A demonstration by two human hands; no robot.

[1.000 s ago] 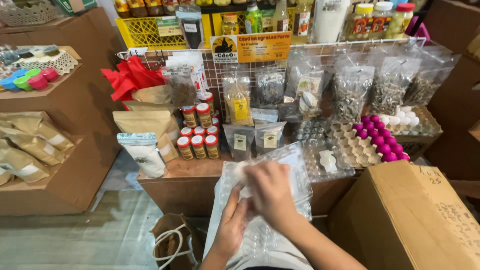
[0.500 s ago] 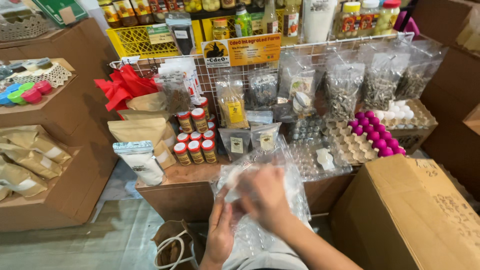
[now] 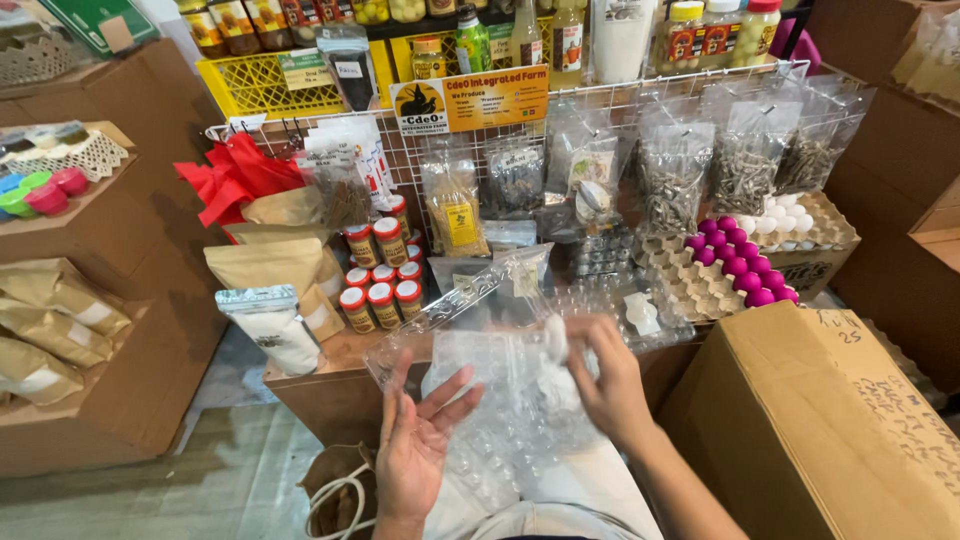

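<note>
A stack of clear plastic egg trays (image 3: pixel 500 420) rests on my lap, below a low stall table. The top tray's clear lid (image 3: pixel 455 305) stands lifted toward the upper left. My right hand (image 3: pixel 612 385) grips the top tray's right side, its fingers closed next to a small white object (image 3: pixel 555 338). My left hand (image 3: pixel 418 440) is at the stack's left edge, palm up and fingers spread, touching the plastic without gripping it.
A large cardboard box (image 3: pixel 830 430) stands close on my right. The table (image 3: pixel 320 375) ahead holds red-lidded jars (image 3: pixel 375 285), brown paper bags (image 3: pixel 270 262) and cardboard egg trays with pink eggs (image 3: pixel 735 262). A handled paper bag (image 3: pixel 335 490) sits on the floor.
Both hands lay on top of the plastic trays before. My left hand has since dropped to the lower left and spread wide, and the clear lid has lifted.
</note>
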